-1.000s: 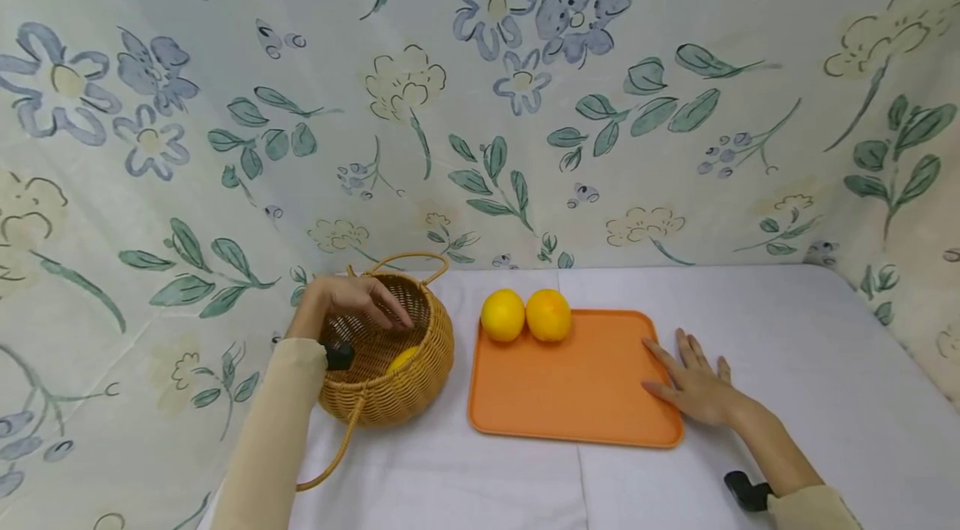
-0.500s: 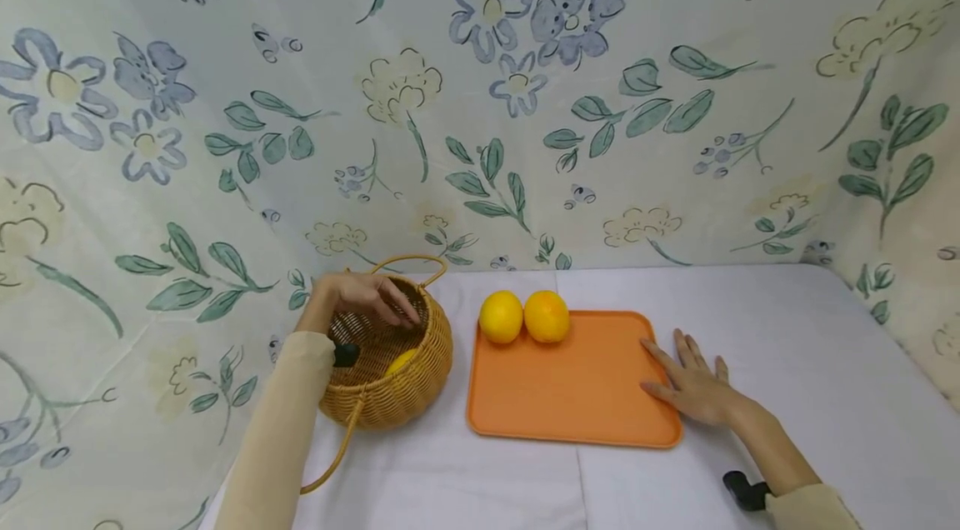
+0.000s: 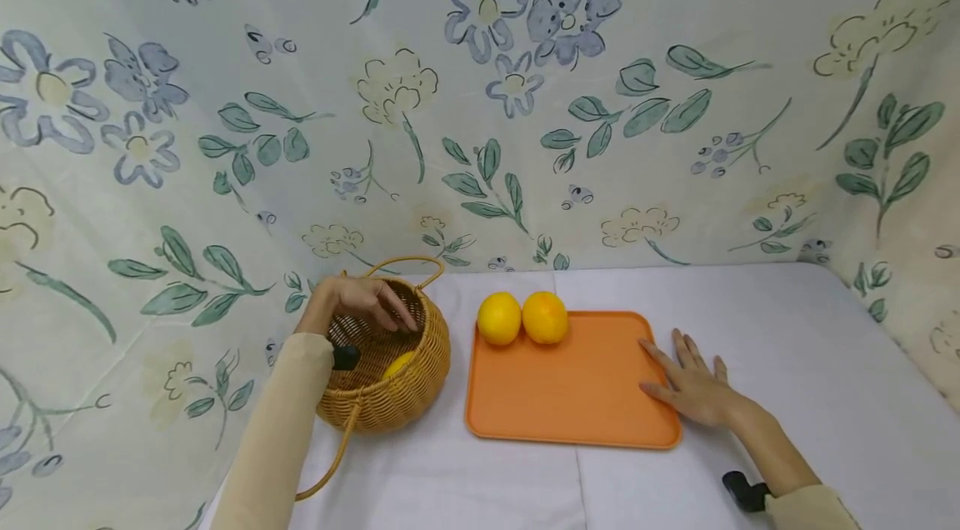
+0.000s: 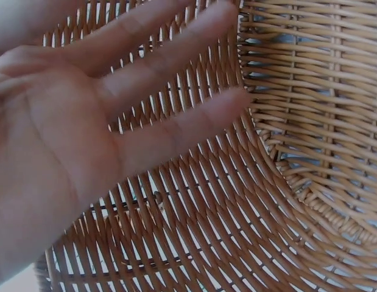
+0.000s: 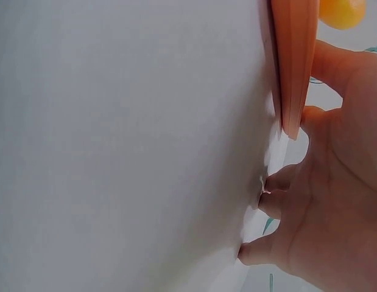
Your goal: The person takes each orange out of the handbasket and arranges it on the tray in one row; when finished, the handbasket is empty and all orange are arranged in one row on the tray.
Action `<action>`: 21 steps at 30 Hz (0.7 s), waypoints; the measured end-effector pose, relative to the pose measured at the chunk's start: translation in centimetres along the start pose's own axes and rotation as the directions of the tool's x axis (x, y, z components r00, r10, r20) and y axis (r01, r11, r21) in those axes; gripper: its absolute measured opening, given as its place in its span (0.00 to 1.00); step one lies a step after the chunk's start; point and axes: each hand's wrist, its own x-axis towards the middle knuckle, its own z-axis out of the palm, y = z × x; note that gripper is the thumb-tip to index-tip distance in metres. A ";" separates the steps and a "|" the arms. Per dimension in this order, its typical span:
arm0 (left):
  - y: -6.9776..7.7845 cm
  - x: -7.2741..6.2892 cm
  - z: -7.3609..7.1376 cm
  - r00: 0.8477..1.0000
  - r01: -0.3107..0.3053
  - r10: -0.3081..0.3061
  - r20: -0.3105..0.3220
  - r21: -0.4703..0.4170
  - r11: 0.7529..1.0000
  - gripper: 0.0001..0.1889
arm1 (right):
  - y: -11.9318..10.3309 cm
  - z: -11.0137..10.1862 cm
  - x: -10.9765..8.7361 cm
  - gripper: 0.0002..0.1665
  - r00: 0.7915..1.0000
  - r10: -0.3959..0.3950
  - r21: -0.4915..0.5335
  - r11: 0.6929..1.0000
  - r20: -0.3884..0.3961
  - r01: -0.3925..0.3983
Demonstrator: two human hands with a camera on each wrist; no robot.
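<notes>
left hand and basket, seen from above and from the wrist. the left hand (image 3: 367, 301) hangs over and into the mouth of the wicker basket (image 3: 408, 397), its fingers loosely extended and gripping nothing; the left wrist view shows the palm bare against the weave. one yellow fruit (image 3: 397, 365) lies inside, partly hidden by the near rim and apart from the fingertips. two more fruits, a yellow ball (image 3: 498, 318) and a slightly more orange ball (image 3: 545, 317), sit side by side in the far left corner of the orange tray (image 3: 570, 397). the right hand (image 3: 697, 392) lies spread with an empty grip, thumb and forefinger at the tray's right edge, the other fingertips on the white cloth (image 3: 510, 488).

the step in hand is judged to be a reach within the basket. it is probably best done by bringing the palm over the fruit, lowering the wrist without leaning on the rim, and closing fingers and thumb evenly around its widest part. a round fruit may roll along the wall if touched from one side only. light pressure from the right hand should suffice to steady the tray; a push could set the two balls rolling.
</notes>
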 end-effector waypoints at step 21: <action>0.0 1.3 -0.1 0.994 0.103 -0.104 0.024 0.036 0.994 0.15 | -0.1 0.1 0.0 0.49 1.000 0.009 -0.023 1.000 -0.004 -0.009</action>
